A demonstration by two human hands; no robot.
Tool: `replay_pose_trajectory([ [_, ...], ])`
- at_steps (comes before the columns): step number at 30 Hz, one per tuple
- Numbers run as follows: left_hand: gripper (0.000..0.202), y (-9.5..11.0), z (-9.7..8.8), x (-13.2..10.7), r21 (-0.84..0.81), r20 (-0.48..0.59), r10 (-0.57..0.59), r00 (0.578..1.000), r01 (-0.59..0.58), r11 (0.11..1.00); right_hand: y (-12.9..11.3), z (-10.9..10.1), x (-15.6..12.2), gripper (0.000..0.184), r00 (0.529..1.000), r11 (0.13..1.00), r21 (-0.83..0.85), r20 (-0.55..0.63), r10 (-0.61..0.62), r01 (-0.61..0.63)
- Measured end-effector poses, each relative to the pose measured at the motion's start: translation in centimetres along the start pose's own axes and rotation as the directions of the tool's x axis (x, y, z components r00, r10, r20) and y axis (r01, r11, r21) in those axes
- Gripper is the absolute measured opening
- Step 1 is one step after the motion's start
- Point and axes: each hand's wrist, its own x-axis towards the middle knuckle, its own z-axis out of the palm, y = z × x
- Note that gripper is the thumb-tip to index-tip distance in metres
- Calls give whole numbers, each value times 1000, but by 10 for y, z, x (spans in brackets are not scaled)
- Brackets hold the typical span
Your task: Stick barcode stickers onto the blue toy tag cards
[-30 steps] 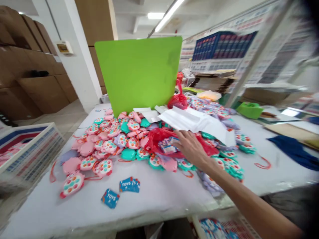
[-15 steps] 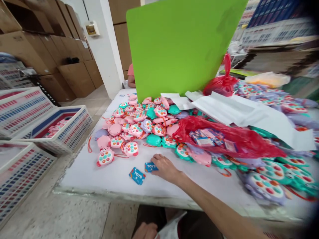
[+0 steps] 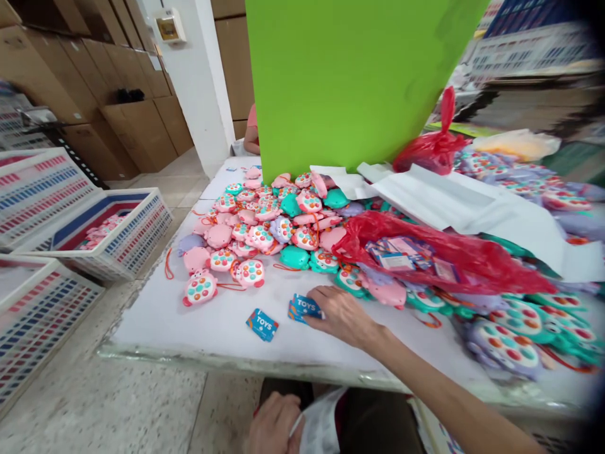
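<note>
On the white tabletop, my right hand (image 3: pixel 343 315) pinches the right end of a blue card (image 3: pixel 308 306) printed "TOYS". Another blue edge shows just under it, perhaps a second card. A separate blue "TOYS" card (image 3: pixel 263 325) lies flat to the left. Low over the lap, my left hand (image 3: pixel 276 424) is closed, its fingers curled against a white printed sheet (image 3: pixel 324 422); its grip is partly hidden. Beyond the cards are heaped pink, teal and purple animal-shaped toys with coloured buttons, including a pink toy (image 3: pixel 200 287) with an orange cord.
An open red plastic bag (image 3: pixel 347 243) of printed cards lies among the toys. White paper sheets (image 3: pixel 439 195) cover part of the heap. A green board (image 3: pixel 359 82) stands behind. White plastic baskets (image 3: pixel 137 236) sit at left; a person's arm (image 3: pixel 253 135) shows behind the board.
My right hand has lifted slightly and drawn the blue card up and to the right. My left hand has risen further into view. The camera has tilted down a little.
</note>
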Motion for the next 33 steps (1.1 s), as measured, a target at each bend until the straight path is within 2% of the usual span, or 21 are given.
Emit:
replay_pose_trajectory([
  [3, 20, 7, -14, 24, -65, 65, 35, 997, -31, 997, 17, 2, -34, 20, 999, 999, 2, 4, 38, -38],
  [6, 18, 10, -22, 56, -41, 198, 19, 980, -11, 999, 28, 10, -62, 24, 997, 997, 7, 7, 74, -74],
  [10, 15, 8, -20, 95, 32, 362, -33, 932, 23, 999, 31, 17, -77, 31, 994, 994, 41, -29, 107, -106],
  [13, 13, 3, -16, 110, 76, 421, -82, 903, 55, 996, 40, 17, -88, 32, 987, 988, 32, -53, 154, -152],
  [18, 17, 5, -18, 108, 117, 444, -115, 889, 70, 991, 72, 21, -129, 29, 972, 975, 21, -86, 221, -220],
  [20, 17, 8, -18, 105, 124, 438, -120, 891, 72, 990, 78, 24, -141, 33, 969, 974, 26, -103, 226, -225],
  [22, 18, 10, -18, 103, 126, 433, -128, 892, 80, 989, 72, 27, -144, 38, 965, 973, 35, -122, 230, -228],
  [26, 18, 12, -19, 96, 142, 426, -141, 894, 89, 986, 36, 34, -129, 45, 977, 980, 110, -115, 180, -167],
  [28, 20, 12, -23, 89, 150, 415, -129, 901, 72, 986, 22, 37, -121, 46, 974, 974, 141, -120, 194, -177],
  [31, 22, 20, -25, 84, 135, 415, -95, 905, 42, 990, 24, 39, -120, 39, 943, 949, 158, -152, 297, -273],
  [33, 20, 29, -21, 89, 97, 456, -48, 889, 4, 995, 33, 37, -127, 33, 931, 939, 146, -152, 331, -310],
])
